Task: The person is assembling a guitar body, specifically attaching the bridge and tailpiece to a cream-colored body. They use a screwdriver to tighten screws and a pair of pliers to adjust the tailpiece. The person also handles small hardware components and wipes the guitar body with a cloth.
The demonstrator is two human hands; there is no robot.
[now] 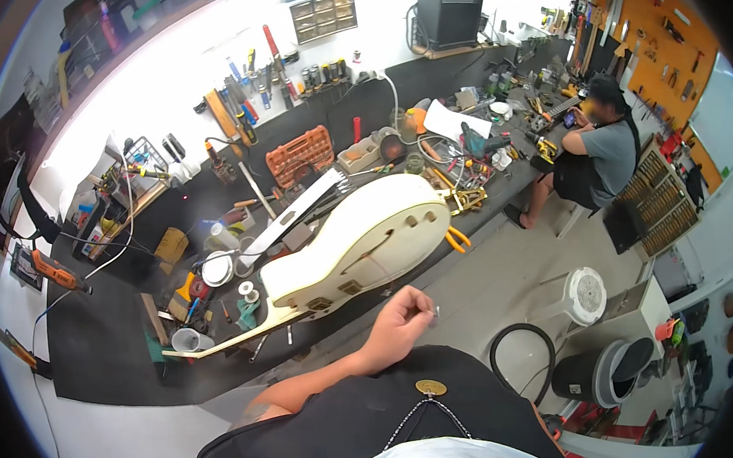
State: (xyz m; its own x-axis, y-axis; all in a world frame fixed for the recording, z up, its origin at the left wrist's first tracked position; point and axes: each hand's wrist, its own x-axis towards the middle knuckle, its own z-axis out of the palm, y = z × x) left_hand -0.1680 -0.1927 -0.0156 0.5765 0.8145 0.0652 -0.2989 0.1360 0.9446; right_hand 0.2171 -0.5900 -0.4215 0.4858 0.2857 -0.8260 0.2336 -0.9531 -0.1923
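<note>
My left hand (400, 322) is in front of my chest, over the near edge of the bench. Its thumb and fingers are pinched around a small shiny piece (436, 312), too small to make out. My right hand is out of view. Just beyond the left hand, a cream electric guitar (357, 249) lies tilted on the bench, its neck running toward the lower left. Its top shows an f-hole, pickup openings and knob holes. Gold-coloured hardware (467, 200) sits at its far right end, near orange-handled pliers (458, 240).
Tools crowd the dark bench (107, 356), including an orange socket case (300, 155), a green drill (482, 142) and a clear cup (192, 341). A co-worker (606, 151) sits at the bench's far right. On the floor stand a white stool (586, 296) and a black bin (586, 375).
</note>
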